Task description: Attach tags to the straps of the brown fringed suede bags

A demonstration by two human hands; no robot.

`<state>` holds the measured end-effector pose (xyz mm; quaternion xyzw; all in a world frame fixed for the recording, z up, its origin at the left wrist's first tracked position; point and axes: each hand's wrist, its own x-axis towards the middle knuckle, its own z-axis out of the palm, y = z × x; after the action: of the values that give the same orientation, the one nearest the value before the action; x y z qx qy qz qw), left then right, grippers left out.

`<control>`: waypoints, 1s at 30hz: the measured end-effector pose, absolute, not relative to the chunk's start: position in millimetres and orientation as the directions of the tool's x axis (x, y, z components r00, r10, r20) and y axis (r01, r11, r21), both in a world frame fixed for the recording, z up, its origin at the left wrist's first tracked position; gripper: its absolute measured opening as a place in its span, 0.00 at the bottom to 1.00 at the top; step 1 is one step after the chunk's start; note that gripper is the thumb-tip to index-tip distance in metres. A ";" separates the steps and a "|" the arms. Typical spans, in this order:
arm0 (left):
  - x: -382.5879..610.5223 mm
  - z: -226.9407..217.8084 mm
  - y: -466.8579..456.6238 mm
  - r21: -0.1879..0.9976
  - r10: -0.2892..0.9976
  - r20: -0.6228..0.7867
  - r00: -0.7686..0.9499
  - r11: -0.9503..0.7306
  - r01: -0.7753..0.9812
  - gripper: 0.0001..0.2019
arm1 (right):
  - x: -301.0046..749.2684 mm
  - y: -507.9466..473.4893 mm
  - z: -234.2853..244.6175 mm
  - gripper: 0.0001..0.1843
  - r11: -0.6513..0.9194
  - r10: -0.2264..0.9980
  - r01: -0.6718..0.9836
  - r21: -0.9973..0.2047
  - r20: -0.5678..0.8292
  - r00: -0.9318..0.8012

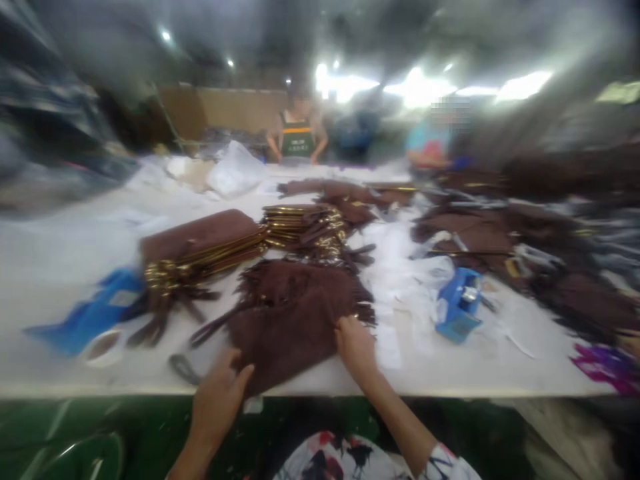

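A dark brown fringed bag (290, 327) lies tilted near the table's front edge, directly before me. My right hand (356, 347) grips its right side, fingers closed over the edge. At its lower left corner, my left hand (220, 390) holds the edge between thumb and fingers, slightly blurred. A thin strap sticks out from the bag's left side. Just behind it sit a stack of brown pouches with gold zips (200, 240) and a second gold-edged stack (297, 223).
On the white table (165, 373) are a tape roll (104, 348), blue plastic (95, 313), a grey loop (184, 369), a blue tape dispenser (459, 303) and white sheets (390, 267). More brown bags (465, 230) are heaped right. Two people (299, 137) stand across the table.
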<state>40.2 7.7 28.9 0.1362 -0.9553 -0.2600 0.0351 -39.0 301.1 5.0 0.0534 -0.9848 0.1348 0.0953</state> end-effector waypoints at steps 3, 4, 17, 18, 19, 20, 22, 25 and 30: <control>43.8 21.6 5.6 0.453 -0.129 0.186 -0.974 0.891 -0.031 0.15 | -36.1 302.0 13.0 0.02 0.967 -0.081 -0.132 -0.216 0.231 -0.970; 45.0 16.0 4.2 0.444 -0.096 0.208 -0.973 0.896 0.007 0.14 | -35.8 303.0 15.8 0.02 0.968 -0.084 -0.136 -0.209 0.242 -0.967; -30.7 -16.9 48.4 0.448 -0.141 0.123 -0.982 0.891 -0.072 0.29 | -110.2 355.8 72.7 0.19 0.960 -0.124 -0.199 -0.196 0.339 -0.933; -31.3 -17.5 48.4 0.448 -0.111 0.119 -0.987 0.893 -0.047 0.30 | -97.0 369.4 68.5 0.20 0.962 -0.114 -0.187 -0.197 0.334 -0.936; -29.1 -17.4 47.2 0.435 -0.082 0.138 -0.987 0.900 -0.014 0.30 | -80.0 383.6 62.1 0.19 0.966 -0.100 -0.171 -0.196 0.325 -0.941; -24.7 -16.2 45.7 0.413 -0.062 0.177 -0.982 0.911 0.018 0.30 | -60.7 397.2 53.6 0.18 0.969 -0.083 -0.149 -0.197 0.311 -0.947; -13.3 -8.6 45.0 0.370 -0.057 0.273 -0.960 0.928 0.050 0.28 | -20.5 419.6 32.2 0.13 0.975 -0.048 -0.106 -0.197 0.280 -0.959; -0.2 14.4 59.4 0.374 -0.085 0.384 -0.919 0.925 0.070 0.25 | 30.1 434.0 -3.5 0.13 0.983 -0.078 -0.121 -0.140 0.279 -0.957; 12.0 35.5 132.8 0.414 -0.027 0.439 -0.898 0.893 0.176 0.18 | 76.1 430.3 -45.6 0.33 0.958 -0.286 -0.280 0.064 0.285 -0.915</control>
<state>12.0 132.8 35.5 -0.0392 -0.9472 -0.2280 0.2221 76.1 430.3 -45.6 0.1447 -0.9784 -0.0107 0.1473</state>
